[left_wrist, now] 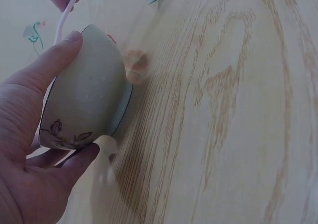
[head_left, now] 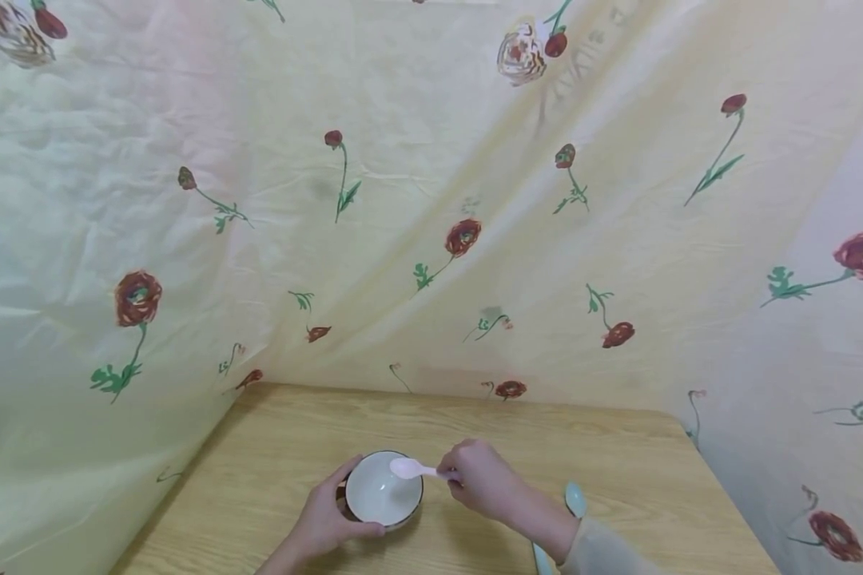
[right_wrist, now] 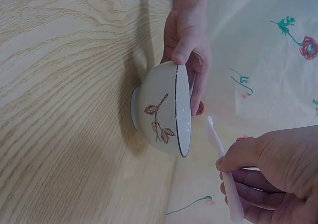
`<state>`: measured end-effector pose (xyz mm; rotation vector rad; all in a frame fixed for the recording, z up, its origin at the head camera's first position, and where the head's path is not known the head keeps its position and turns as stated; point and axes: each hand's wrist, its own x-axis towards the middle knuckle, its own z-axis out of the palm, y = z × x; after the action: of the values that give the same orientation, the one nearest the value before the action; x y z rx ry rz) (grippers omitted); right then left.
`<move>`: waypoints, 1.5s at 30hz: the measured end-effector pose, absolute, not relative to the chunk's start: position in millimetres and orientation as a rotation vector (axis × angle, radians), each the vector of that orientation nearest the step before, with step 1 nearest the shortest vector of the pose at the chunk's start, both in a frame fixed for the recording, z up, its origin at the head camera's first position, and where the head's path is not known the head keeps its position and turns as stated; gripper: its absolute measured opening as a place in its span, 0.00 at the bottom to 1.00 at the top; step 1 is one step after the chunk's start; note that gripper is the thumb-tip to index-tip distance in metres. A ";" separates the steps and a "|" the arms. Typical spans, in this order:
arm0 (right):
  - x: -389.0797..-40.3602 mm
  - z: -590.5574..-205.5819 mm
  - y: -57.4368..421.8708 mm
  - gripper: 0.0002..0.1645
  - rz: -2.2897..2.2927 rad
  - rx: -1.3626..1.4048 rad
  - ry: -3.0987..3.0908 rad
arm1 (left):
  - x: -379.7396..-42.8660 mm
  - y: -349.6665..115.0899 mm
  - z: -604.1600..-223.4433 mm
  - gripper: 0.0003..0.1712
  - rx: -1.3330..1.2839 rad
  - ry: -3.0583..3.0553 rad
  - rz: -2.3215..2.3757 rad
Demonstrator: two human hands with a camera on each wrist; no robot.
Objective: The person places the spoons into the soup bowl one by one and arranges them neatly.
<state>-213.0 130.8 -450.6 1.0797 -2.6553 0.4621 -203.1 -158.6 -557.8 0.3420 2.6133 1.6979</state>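
Note:
A white bowl (head_left: 381,495) with a dark rim and a brown floral print on its outside stands near the front of the wooden table. My left hand (head_left: 325,515) holds it by the rim from the left, thumb and fingers spread around its side, as the left wrist view of the bowl (left_wrist: 92,85) also shows. In my right hand (head_left: 485,483) is a pale pink spoon (head_left: 407,469), pinched by the handle. The spoon's head is over the bowl's right rim in the head view. In the right wrist view, the spoon (right_wrist: 218,144) is apart from the bowl (right_wrist: 159,110).
A light blue spoon (head_left: 574,499) lies on the wooden table (head_left: 295,431), partly hidden under my right forearm. A pale curtain-like sheet (head_left: 403,200) printed with red flowers surrounds the table's back and sides.

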 end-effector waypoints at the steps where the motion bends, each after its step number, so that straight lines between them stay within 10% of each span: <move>1: -213.0 -451.1 130.0 0.12 0.469 1.079 -2.663 | -203.2 -158.7 -558.1 0.66 0.346 2.613 1.698; 45: -217.1 -454.4 95.7 0.14 0.369 1.192 -2.663 | -203.7 -159.0 -560.4 0.67 0.362 2.617 1.727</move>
<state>-217.1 95.7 -454.4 1.1918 -2.6627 0.3691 -203.7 -159.0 -560.4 0.3618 2.6165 1.7270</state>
